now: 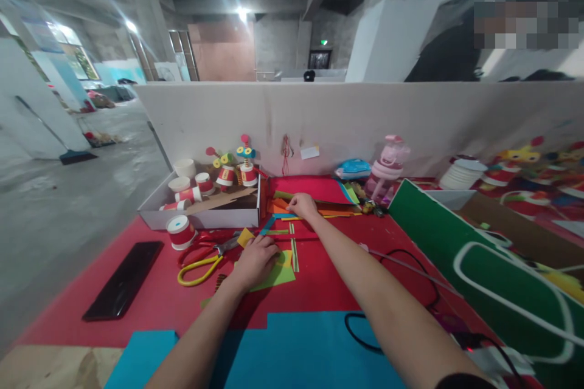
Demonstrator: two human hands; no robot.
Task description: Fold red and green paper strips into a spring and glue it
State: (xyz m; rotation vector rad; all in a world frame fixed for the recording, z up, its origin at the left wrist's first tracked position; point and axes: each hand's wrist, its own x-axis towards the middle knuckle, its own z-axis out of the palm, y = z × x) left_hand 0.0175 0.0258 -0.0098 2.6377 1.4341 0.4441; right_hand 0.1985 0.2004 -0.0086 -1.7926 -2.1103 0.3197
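Observation:
My left hand [259,260] lies palm down on a green paper piece [274,279] and a yellow paper piece [285,258], its fingers loosely stretched. Another yellow piece [245,237] sits just beyond its fingertips. Farther forward, my right hand [303,205] is at the pile of coloured paper, its fingers drawn together at an orange paper strip [280,203]. Blue paper strips [268,225] lie between the two hands. Left of my left hand are yellow-handled scissors [201,270] and red-handled pliers [221,249]. Narrow green strips [294,254] rest to its right.
A white box [228,217] with paper cups and cup figures stands at the back left. A black phone [123,279] lies at left. Blue sheets [310,346] cover the front. A green board [456,255], cables and a pink bottle [387,164] are at right. A partition [219,112] bounds the back.

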